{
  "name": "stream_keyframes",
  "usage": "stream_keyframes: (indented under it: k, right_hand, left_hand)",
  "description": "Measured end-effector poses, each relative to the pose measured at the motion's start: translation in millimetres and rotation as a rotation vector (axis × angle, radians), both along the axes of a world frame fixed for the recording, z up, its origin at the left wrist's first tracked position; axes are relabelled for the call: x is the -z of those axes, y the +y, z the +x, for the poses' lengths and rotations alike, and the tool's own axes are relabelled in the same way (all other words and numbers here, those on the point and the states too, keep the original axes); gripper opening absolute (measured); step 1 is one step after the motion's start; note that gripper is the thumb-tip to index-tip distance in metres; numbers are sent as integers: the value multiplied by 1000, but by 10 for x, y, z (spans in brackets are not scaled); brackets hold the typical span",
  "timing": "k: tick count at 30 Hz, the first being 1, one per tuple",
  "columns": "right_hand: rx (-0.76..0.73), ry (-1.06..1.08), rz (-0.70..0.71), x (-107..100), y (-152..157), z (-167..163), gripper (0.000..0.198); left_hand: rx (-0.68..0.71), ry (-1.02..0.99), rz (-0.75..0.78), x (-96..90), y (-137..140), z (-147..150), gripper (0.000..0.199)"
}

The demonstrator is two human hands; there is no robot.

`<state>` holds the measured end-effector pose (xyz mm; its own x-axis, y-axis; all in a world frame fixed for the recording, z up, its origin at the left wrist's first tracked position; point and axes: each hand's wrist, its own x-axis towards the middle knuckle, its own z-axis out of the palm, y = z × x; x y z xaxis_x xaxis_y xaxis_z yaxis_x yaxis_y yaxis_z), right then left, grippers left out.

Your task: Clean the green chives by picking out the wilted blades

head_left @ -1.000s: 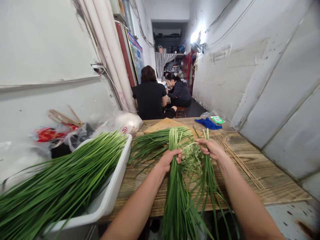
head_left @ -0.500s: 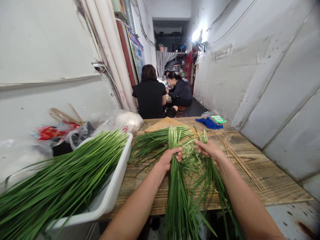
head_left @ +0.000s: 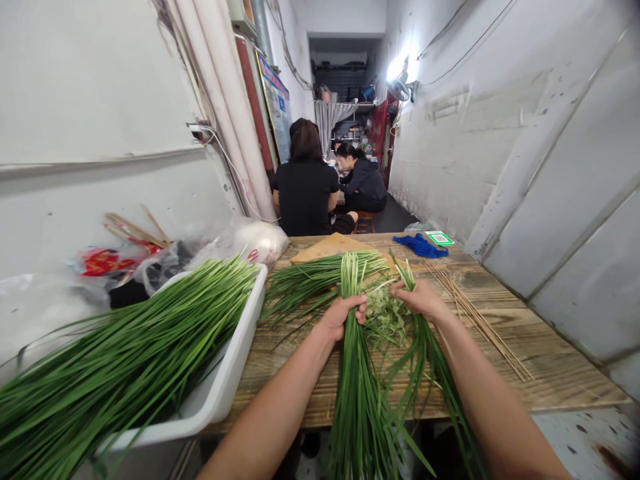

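Note:
My left hand (head_left: 344, 316) is wrapped round a thick bunch of garlic chives (head_left: 357, 400), pale stem ends up and green leaves hanging over the table's near edge. In my right hand (head_left: 417, 297) is a thinner bunch of chives (head_left: 433, 360), its leaves also trailing down toward me. Between the two hands lies a heap of pale trimmings and leaf scraps (head_left: 385, 313). Behind my left hand, another pile of chives (head_left: 305, 280) rests flat on the wooden table (head_left: 285, 373).
At left a white plastic tub (head_left: 220, 400) is heaped with chives (head_left: 140, 347), with plastic bags (head_left: 250, 240) behind it. Thin wooden sticks (head_left: 483, 320) lie at right. A blue cloth (head_left: 421, 245) and a QR card (head_left: 439, 238) sit at the back. Two people (head_left: 306, 187) sit beyond.
Both hands keep their bunches in nearly the same place; the right fingers have shifted slightly. The person in front at the back sits a little more upright. The view has moved slightly.

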<state>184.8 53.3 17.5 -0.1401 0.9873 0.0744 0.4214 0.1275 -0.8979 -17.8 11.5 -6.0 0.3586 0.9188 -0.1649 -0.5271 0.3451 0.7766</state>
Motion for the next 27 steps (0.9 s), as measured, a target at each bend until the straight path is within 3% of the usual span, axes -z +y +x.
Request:
stream_keyframes:
  k: [3, 6, 11, 16, 19, 27]
  right_hand:
    - [8, 99, -83, -18, -18, -15, 33]
    - [-40, 175, -161, -37, -33, -42, 35]
    - [10, 268, -224, -46, -28, -52, 36]
    - [-234, 345, -300, -59, -93, -97, 33]
    - [-295, 472, -348, -49, -148, -190, 36]
    - [-142, 739, -373, -15, -79, -229, 39]
  left_hand:
    - [-6, 10, -10, 6, -1, 7, 27]
    - [-11, 12, -27, 17, -2, 20, 29]
    - [-12, 12, -46, 16, -4, 27, 28]
    - [-26, 26, -64, 15, -17, 39, 24]
    - [-35, 70, -81, 28, -37, 71, 20]
    - [-12, 126, -122, 36, -61, 118, 12]
